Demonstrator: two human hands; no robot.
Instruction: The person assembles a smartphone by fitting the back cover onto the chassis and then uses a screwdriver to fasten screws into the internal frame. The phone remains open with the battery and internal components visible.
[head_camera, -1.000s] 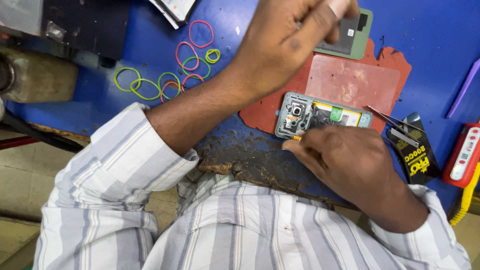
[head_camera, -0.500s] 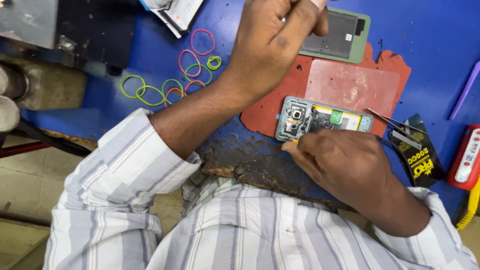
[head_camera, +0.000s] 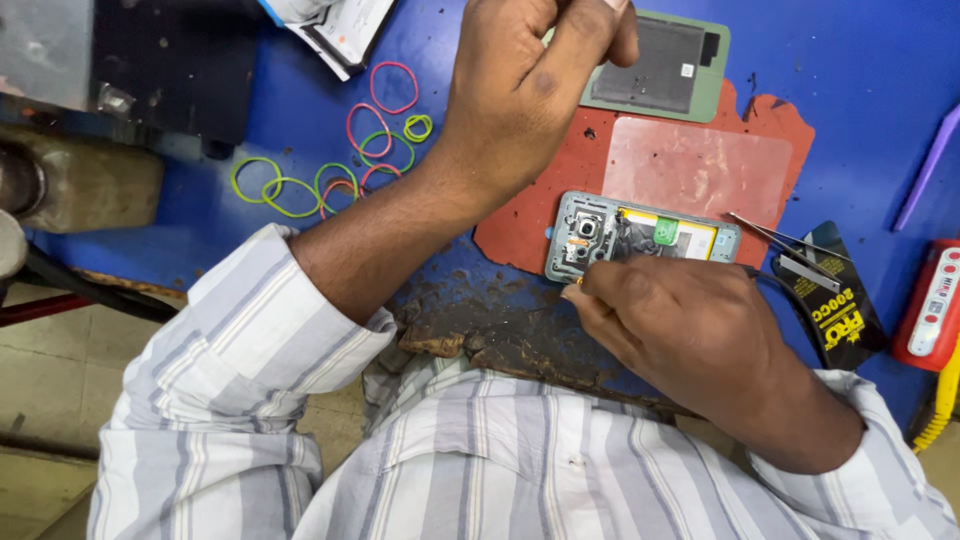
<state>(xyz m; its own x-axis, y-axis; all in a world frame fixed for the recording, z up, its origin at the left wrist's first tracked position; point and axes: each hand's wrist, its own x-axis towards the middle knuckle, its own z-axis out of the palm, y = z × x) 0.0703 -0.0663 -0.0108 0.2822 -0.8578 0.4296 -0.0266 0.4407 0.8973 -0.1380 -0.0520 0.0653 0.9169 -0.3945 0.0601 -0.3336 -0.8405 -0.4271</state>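
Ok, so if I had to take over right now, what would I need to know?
Left hand: raised above the red mat, fingers pinched; whether they hold anything can't be seen.
Right hand: fingertips at the near edge of the opened phone, by its camera part.
The phone lies on the mat with its insides showing. Its green back cover lies off, beyond the mat. Tweezers lie to the phone's right.
Done: cover off. Left: cover not back on.
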